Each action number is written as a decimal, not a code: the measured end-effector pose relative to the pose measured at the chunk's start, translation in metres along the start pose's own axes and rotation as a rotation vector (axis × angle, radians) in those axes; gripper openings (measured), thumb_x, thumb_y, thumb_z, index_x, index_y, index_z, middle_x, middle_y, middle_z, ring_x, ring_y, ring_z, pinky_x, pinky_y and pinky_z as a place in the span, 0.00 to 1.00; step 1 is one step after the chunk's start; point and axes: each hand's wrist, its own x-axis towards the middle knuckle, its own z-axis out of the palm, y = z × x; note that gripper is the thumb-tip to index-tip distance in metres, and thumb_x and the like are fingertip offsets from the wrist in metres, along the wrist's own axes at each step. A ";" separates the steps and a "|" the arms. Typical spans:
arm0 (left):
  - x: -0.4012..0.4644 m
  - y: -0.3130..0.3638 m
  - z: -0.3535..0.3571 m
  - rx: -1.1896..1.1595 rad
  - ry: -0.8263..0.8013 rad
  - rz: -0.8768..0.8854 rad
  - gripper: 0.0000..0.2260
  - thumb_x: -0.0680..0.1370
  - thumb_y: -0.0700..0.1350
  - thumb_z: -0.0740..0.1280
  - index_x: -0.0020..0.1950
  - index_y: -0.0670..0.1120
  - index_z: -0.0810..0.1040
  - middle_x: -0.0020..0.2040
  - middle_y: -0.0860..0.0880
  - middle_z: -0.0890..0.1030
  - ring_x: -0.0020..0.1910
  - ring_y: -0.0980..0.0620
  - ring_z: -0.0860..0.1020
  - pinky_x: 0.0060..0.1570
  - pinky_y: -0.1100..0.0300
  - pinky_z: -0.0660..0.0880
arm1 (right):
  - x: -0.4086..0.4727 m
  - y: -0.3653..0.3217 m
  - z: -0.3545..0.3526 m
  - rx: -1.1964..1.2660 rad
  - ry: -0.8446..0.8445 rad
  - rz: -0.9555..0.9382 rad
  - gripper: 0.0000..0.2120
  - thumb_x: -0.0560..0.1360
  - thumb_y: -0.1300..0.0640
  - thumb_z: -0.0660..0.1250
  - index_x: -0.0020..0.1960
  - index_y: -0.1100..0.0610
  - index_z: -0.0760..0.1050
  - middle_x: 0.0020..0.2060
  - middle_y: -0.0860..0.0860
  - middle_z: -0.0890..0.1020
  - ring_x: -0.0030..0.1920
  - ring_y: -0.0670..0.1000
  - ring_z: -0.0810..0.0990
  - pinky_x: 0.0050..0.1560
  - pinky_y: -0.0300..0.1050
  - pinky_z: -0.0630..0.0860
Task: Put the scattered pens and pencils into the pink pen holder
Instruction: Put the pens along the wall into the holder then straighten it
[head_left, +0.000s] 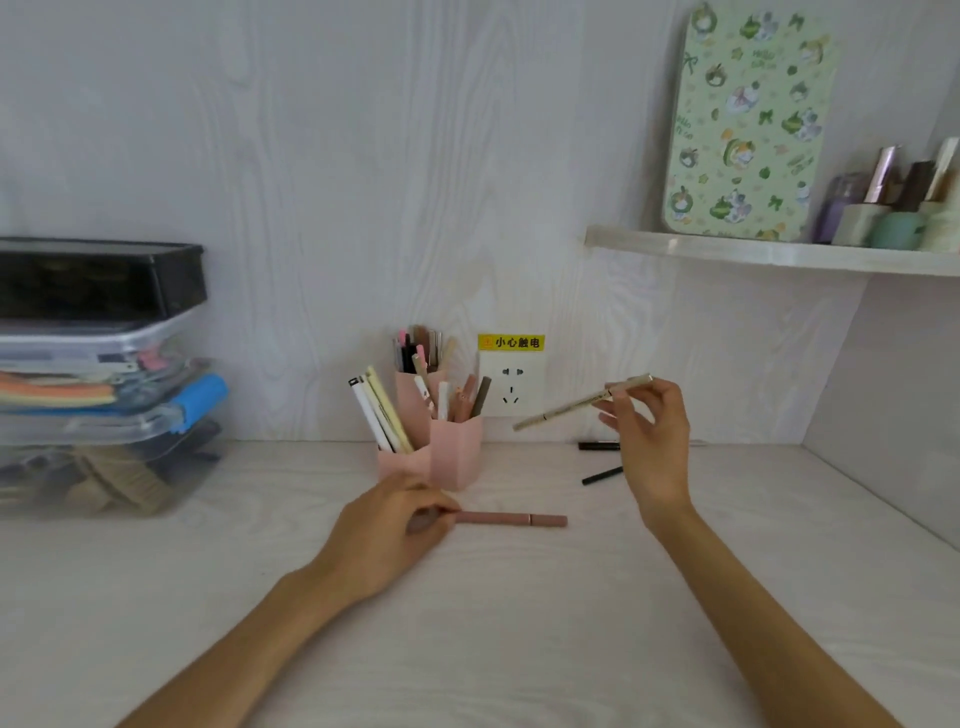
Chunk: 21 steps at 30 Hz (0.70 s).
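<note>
The pink pen holder (454, 457) stands on the desk against the back wall, with several pens and pencils upright in its compartments. My left hand (387, 532) lies on the desk just in front of it, fingers pinching the left end of a dusty-pink pen (511, 518) that lies flat. My right hand (654, 441) is raised to the right of the holder and pinches a cream pen (579, 404) near its upper end; the pen slants down-left toward the holder. Two black pens, one (598, 446) near the wall and one (601, 475) closer, lie partly hidden behind my right hand.
Stacked clear storage boxes (98, 415) with a black lid on top fill the left side of the desk. A wall socket (511, 387) with a yellow warning label sits behind the holder. A shelf (769, 254) at upper right carries a green patterned board and small bottles.
</note>
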 end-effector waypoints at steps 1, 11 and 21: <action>-0.003 -0.005 -0.004 -0.014 0.005 -0.023 0.09 0.76 0.57 0.64 0.54 0.60 0.79 0.45 0.67 0.73 0.48 0.66 0.71 0.39 0.74 0.65 | 0.000 -0.011 0.013 0.034 0.009 -0.046 0.06 0.77 0.63 0.62 0.53 0.58 0.67 0.50 0.57 0.77 0.45 0.49 0.83 0.46 0.39 0.81; -0.006 -0.024 -0.019 -0.028 0.045 -0.114 0.09 0.72 0.61 0.66 0.48 0.60 0.80 0.42 0.66 0.76 0.44 0.65 0.73 0.39 0.69 0.67 | 0.023 -0.059 0.136 -0.236 -0.122 -0.461 0.18 0.77 0.63 0.62 0.64 0.52 0.63 0.45 0.50 0.79 0.38 0.51 0.83 0.37 0.39 0.79; -0.006 -0.029 -0.024 -0.011 0.148 -0.271 0.09 0.66 0.59 0.67 0.43 0.58 0.80 0.37 0.62 0.76 0.39 0.61 0.71 0.32 0.68 0.62 | 0.007 -0.015 0.153 -0.870 -0.461 -0.581 0.09 0.77 0.59 0.62 0.55 0.56 0.77 0.44 0.52 0.84 0.46 0.53 0.80 0.48 0.48 0.75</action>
